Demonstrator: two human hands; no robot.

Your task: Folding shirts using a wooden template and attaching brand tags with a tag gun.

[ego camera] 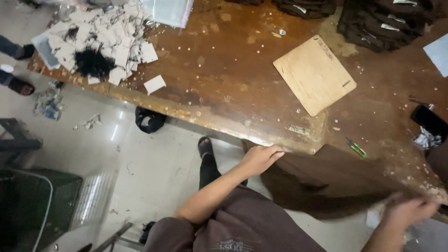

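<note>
Head view. Brown garment (326,182) hangs over the near edge of the wooden table (224,70), most of its cloth draped below the edge, between the person's two hands. Left hand (261,158) lies on the garment's left end right at the table's near edge, fingers curled over the cloth and pinching it against the edge. Right hand (410,211) is at the garment's right end near the table's near right corner; it is motion-blurred, so whether it grips the cloth or only touches it cannot be told.

On the table: plywood board (315,74) lies flat, tilted, toward the middle right, well apart from both hands. Green-handled snips (357,148) lie just beyond the garment's upper edge. Black phone (429,121) sits at the right edge. Stacks of dark folded garments (387,23) line the far edge. Heap of white card tags (107,35) with a clump of black strings (93,63) fills the left corner; a clear plastic bag (168,10) lies beside it at the far edge.

Tiled floor (154,168) below the table.
</note>
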